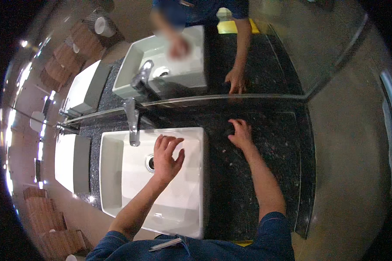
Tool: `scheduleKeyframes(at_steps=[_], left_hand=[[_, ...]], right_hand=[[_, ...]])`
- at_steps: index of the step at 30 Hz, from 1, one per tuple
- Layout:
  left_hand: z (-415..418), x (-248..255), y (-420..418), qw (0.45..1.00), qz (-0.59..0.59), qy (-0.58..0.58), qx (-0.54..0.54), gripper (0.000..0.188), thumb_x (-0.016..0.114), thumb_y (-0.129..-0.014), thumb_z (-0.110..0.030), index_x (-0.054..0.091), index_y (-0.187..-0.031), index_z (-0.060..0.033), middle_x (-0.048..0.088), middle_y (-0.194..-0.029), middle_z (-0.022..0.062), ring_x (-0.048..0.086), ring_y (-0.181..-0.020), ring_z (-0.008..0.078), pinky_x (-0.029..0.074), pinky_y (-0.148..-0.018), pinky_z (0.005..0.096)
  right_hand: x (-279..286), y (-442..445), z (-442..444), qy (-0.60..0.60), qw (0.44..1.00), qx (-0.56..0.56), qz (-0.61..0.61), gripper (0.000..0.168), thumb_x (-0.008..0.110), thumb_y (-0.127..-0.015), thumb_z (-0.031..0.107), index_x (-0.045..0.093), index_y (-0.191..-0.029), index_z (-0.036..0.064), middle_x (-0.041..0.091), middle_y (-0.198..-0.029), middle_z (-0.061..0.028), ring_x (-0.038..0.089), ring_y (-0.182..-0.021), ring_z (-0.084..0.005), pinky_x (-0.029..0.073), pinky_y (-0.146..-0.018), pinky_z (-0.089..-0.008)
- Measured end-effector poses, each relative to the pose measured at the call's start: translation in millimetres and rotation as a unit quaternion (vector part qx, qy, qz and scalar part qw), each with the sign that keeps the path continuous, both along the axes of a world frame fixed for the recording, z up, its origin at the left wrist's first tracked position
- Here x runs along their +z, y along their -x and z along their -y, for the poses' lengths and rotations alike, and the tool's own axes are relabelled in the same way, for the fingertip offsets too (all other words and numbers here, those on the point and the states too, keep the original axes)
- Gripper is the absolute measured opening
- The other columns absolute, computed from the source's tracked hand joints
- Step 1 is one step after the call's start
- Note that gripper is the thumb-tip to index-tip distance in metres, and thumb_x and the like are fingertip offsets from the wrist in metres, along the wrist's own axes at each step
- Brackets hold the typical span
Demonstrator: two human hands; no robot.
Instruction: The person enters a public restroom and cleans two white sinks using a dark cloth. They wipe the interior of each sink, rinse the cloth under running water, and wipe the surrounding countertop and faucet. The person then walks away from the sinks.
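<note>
My left hand (pixel 168 158) hangs over the white rectangular washbasin (pixel 183 208), with its thumb and fingers spread and nothing seen in them. It partly covers the round drain (pixel 149 163). Close to its fingertips, the chrome faucet (pixel 133 124) reaches over the basin's back rim. To the right of the basin, my right hand (pixel 241 134) is above the dark speckled stone countertop (pixel 232 195). Its fingers are curled and apart, and no object shows between them. Whether its fingertips touch the stone cannot be made out.
A wall mirror (pixel 268 65) behind the counter reflects the basin, faucet and my arms. Left of the basin stands a white box-shaped fixture (pixel 72 163). The counter's right edge (pixel 308 182) drops to a beige floor (pixel 343 182). Something yellow (pixel 243 243) shows below the front edge.
</note>
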State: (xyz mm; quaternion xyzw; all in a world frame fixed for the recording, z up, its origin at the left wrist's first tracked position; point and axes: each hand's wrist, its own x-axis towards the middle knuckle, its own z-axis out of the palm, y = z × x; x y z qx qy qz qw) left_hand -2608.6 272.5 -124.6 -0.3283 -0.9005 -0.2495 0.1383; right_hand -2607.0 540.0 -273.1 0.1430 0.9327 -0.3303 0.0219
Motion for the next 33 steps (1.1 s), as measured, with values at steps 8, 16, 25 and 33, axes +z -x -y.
scheduleKeyframes(at_steps=[8,16,25,33], left_hand=[[130.3,-20.8,-17.2,0.988,0.050,0.060,0.132,0.030,0.065,-0.067,-0.002,0.060,-0.096,-0.0088,0.056,-0.087,0.0088,0.053,-0.089,0.0282,0.035,-0.098,0.0473],[156.3,-32.9,-28.1,0.983,0.121,0.009,0.141,0.023,0.065,-0.067,-0.002,0.062,-0.089,-0.0081,0.057,-0.082,0.0070,0.055,-0.083,0.0260,0.037,-0.097,0.0480],[156.8,-27.7,-30.4,0.976,0.147,-0.024,0.161,0.021,0.064,-0.068,-0.001,0.063,-0.087,-0.0097,0.058,-0.074,0.0043,0.056,-0.080,0.0237,0.037,-0.097,0.0469],[161.8,-32.6,-39.1,0.973,0.157,-0.035,0.167,0.019,0.064,-0.068,0.000,0.064,-0.085,-0.0089,0.058,-0.072,0.0055,0.056,-0.080,0.0239,0.038,-0.096,0.0463]], right_hand=[[92.0,92.5,51.9,0.232,0.948,0.189,-0.108,0.050,0.065,-0.069,-0.001,0.057,-0.118,0.007,0.060,-0.117,-0.0143,0.058,-0.107,-0.0256,0.045,-0.093,-0.0354],[37.9,172.9,157.6,-0.021,0.886,0.460,0.051,0.054,0.053,-0.084,0.025,0.041,-0.131,0.003,0.056,-0.117,-0.0227,0.054,-0.107,-0.0376,0.043,-0.093,-0.0424],[19.0,191.0,169.7,-0.176,0.836,0.499,0.145,0.067,0.055,-0.082,0.010,0.025,-0.141,0.012,0.051,-0.123,-0.0222,0.052,-0.110,-0.0374,0.042,-0.094,-0.0449],[54.7,142.6,73.2,-0.136,0.861,0.442,0.212,0.060,0.054,-0.078,0.002,0.035,-0.134,0.013,0.046,-0.131,-0.0162,0.048,-0.118,-0.0325,0.040,-0.098,-0.0431]])
